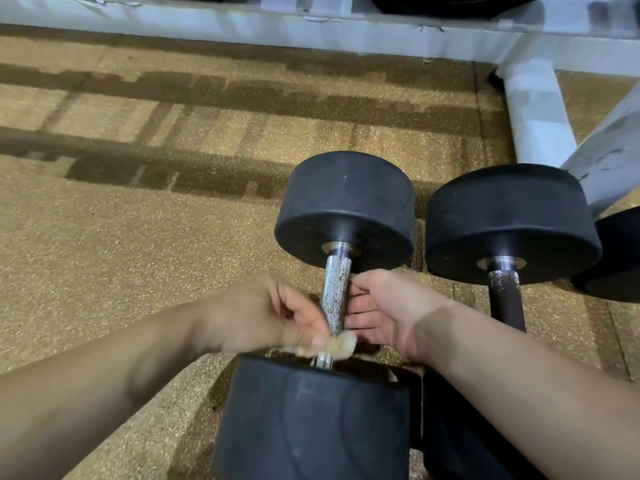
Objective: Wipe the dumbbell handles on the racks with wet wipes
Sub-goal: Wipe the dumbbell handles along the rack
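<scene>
Chrome, knurled and flecked with brown: the handle (335,292) of the nearer dumbbell (346,202), lying on the speckled rubber floor (138,237) toward its right side, lengthwise away from the camera, just short of the white rack foot (533,109).

Pinched in the curled fingers of the left hand (277,313), a small crumpled wet wipe (341,344), blurred, pressed against the handle's near end, right beside the near black head (311,420). Right hand (384,310) spread and relaxed against the handle's right side, clamped on nothing, seemingly steadying the bar.

Judged as mid-wipe on this one handle: near end under the wipe, upper stretch bare and dotted with rust-coloured spots. Impossible to tell whether already rubbed or yet to be reached.

Just beside it to the right, a second dumbbell (512,223), parallel, with a dark handle (505,299) crusted pale and patchy at its far end. Untouched by either hand and, by the look of it, not yet cleaned. Beyond that, a third black head (616,258), cut off at the right edge of the view.

Probably early to middle of the job: one handle in hand, at least one neighbour left, the rest of the racks unseen and uncountable from here.
</scene>
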